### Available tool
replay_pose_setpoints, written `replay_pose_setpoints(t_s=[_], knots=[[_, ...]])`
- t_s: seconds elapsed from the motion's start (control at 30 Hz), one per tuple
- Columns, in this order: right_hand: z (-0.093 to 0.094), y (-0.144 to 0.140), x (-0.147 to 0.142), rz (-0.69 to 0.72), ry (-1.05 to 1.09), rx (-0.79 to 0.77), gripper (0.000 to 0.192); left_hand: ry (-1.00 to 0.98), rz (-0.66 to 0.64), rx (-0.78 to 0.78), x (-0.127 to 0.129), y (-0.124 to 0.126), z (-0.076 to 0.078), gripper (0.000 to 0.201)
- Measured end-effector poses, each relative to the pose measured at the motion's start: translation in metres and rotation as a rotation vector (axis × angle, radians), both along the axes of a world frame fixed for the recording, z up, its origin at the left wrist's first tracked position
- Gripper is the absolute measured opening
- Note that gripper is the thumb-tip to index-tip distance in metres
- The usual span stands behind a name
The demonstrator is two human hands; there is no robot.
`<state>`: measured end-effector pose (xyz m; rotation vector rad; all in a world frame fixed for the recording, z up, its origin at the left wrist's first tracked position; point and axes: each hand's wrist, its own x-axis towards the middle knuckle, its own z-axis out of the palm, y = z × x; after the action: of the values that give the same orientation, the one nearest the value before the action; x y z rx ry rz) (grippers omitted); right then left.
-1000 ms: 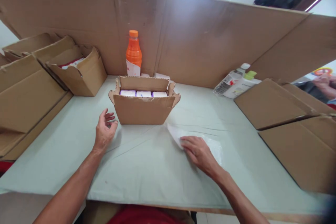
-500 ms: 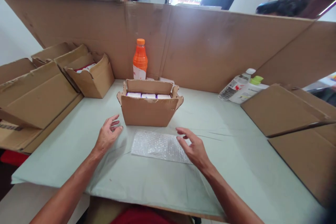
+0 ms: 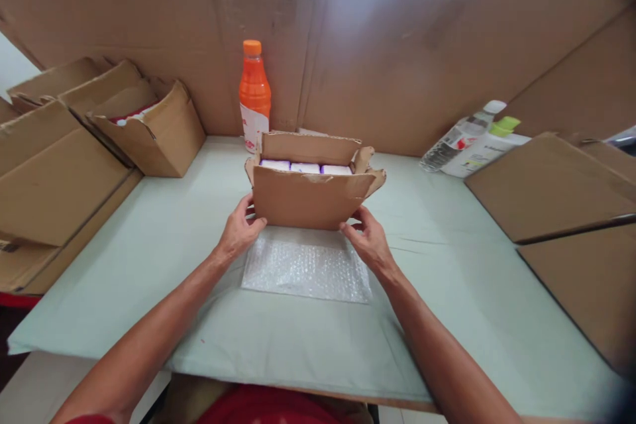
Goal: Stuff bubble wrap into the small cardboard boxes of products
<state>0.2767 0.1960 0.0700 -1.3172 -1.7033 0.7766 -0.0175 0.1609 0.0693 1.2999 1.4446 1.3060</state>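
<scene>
An open cardboard box (image 3: 308,197) stands in the middle, with several small white and purple packs (image 3: 305,167) in a row inside. My left hand (image 3: 240,228) grips its lower left corner, thumb on the front face and fingers round the side. At the lower right corner my right hand (image 3: 368,238) holds it in the same way. Just in front of the box, a flat piece of bubble wrap (image 3: 305,268) lies on the pale green tablecloth (image 3: 288,338). The box's underside is hidden, so I cannot tell whether it touches the table.
Behind the box stands an orange bottle (image 3: 255,93). More cardboard boxes (image 3: 163,129) are at the left, one with things inside. A clear bottle (image 3: 462,136) and a white, green-capped container (image 3: 484,152) lean at the right, beside folded cardboard (image 3: 551,189). A tall cardboard wall (image 3: 397,46) runs along the back.
Both hands have moved in from either side and taken hold of the box. It has shifted slightly right relative to the bubble wrap. The view has tilted downward.
</scene>
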Motion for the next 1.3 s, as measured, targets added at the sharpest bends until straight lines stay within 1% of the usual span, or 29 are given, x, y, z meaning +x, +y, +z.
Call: replay_pose_setpoints(t_s=[0.07,0.17,0.33,0.43,0.5,0.57,0.6,0.63,0.67,0.7,0.77,0.83,0.87,0.93,0.97,1.0,1.07,1.13,1.17,1.2,1.23,1.3], knots=[[-0.002,-0.005,0.011,-0.044,-0.001,-0.005,0.049,-0.014,-0.034,0.003,0.011,0.000,0.000,0.062],[-0.005,-0.014,0.016,-0.061,0.005,-0.003,0.050,-0.021,-0.059,0.001,0.018,-0.008,0.000,0.061],[-0.006,-0.021,0.010,-0.078,0.012,0.007,0.051,0.003,-0.049,-0.012,0.016,-0.017,0.000,0.063],[-0.002,-0.025,0.016,-0.049,-0.026,0.001,0.052,0.025,-0.027,-0.005,0.014,-0.024,0.000,0.068],[0.002,-0.034,0.026,-0.055,-0.083,0.040,0.051,0.111,0.031,0.025,0.012,-0.036,0.001,0.074],[0.005,-0.050,0.032,-0.094,-0.171,0.131,0.043,0.274,0.082,0.095,0.012,-0.053,0.002,0.074],[0.005,-0.060,0.031,-0.103,-0.221,0.187,0.037,0.369,0.078,0.152,0.013,-0.062,0.002,0.069],[0.004,-0.069,0.027,-0.085,-0.271,0.241,0.032,0.458,0.045,0.216,0.016,-0.070,0.002,0.063],[0.003,-0.078,0.020,-0.031,-0.317,0.287,0.029,0.537,-0.010,0.282,0.019,-0.077,0.002,0.056],[0.002,-0.086,0.009,0.055,-0.362,0.320,0.028,0.604,-0.079,0.337,0.023,-0.082,0.001,0.050],[-0.003,-0.097,-0.016,0.272,-0.454,0.342,0.031,0.699,-0.233,0.378,0.031,-0.087,-0.004,0.043],[-0.007,-0.102,-0.035,0.452,-0.550,0.307,0.036,0.752,-0.366,0.332,0.034,-0.087,-0.012,0.042],[-0.009,-0.103,-0.038,0.510,-0.589,0.282,0.038,0.766,-0.414,0.300,0.033,-0.087,-0.016,0.040],[-0.013,-0.105,-0.028,0.553,-0.632,0.237,0.039,0.769,-0.468,0.249,0.026,-0.086,-0.023,0.038],[-0.016,-0.107,-0.016,0.534,-0.635,0.223,0.038,0.758,-0.479,0.236,0.021,-0.087,-0.026,0.037],[-0.019,-0.108,0.000,0.488,-0.631,0.215,0.037,0.739,-0.488,0.231,0.016,-0.088,-0.028,0.038],[-0.024,-0.112,0.038,0.318,-0.617,0.204,0.035,0.682,-0.502,0.234,0.008,-0.090,-0.031,0.040],[-0.027,-0.114,0.072,0.129,-0.618,0.204,0.033,0.623,-0.471,0.247,0.002,-0.094,-0.031,0.038],[-0.027,-0.114,0.084,0.051,-0.626,0.208,0.033,0.610,-0.419,0.256,-0.001,-0.095,-0.031,0.037],[-0.027,-0.112,0.092,-0.008,-0.638,0.211,0.033,0.614,-0.339,0.261,-0.004,-0.097,-0.030,0.035],[-0.028,-0.110,0.097,-0.045,-0.652,0.216,0.034,0.636,-0.238,0.261,-0.008,-0.099,-0.029,0.033],[-0.028,-0.104,0.094,-0.080,-0.687,0.213,0.036,0.712,-0.036,0.234,-0.014,-0.102,-0.027,0.028]])
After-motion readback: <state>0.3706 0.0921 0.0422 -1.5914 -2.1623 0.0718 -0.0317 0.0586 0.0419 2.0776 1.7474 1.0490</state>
